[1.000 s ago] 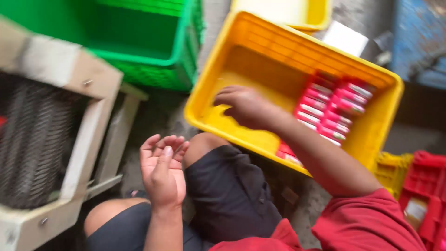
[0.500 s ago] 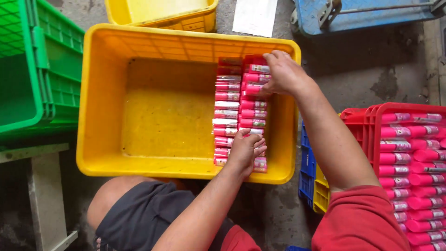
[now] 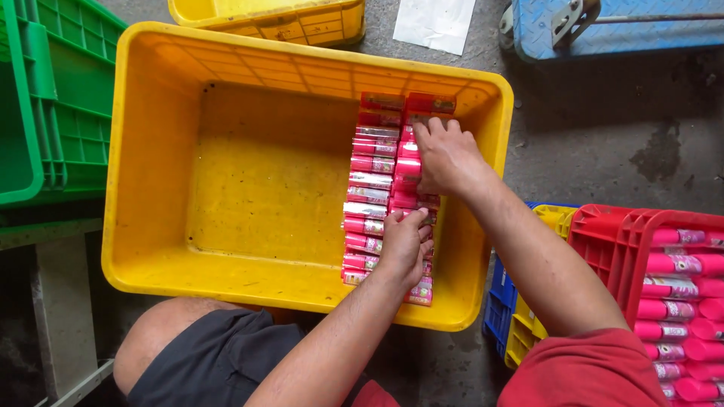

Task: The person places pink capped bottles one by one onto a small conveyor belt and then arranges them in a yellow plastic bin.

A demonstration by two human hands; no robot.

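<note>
A big yellow crate (image 3: 151,151) stands on the floor before me. Two rows of pink tubes (image 3: 371,181) lie side by side along its right end. My right hand (image 3: 446,157) lies flat on the upper part of the right row, fingers spread over the tubes. My left hand (image 3: 406,243) presses on the lower part of the same row, fingers curled over the tubes. I cannot tell whether either hand grips a tube. The left part of the crate floor is bare.
A green crate (image 3: 45,113) stands at the left. Another yellow crate (image 3: 302,22) and a white sheet (image 3: 434,22) lie behind. A blue trolley (image 3: 618,26) is at the top right. A red crate (image 3: 641,234) with more pink tubes sits at the right, on stacked blue and yellow crates.
One second ago my left hand was open over my knee and my right was low in the crate. Both now rest on the right row; the right hand slid down from the far end.
</note>
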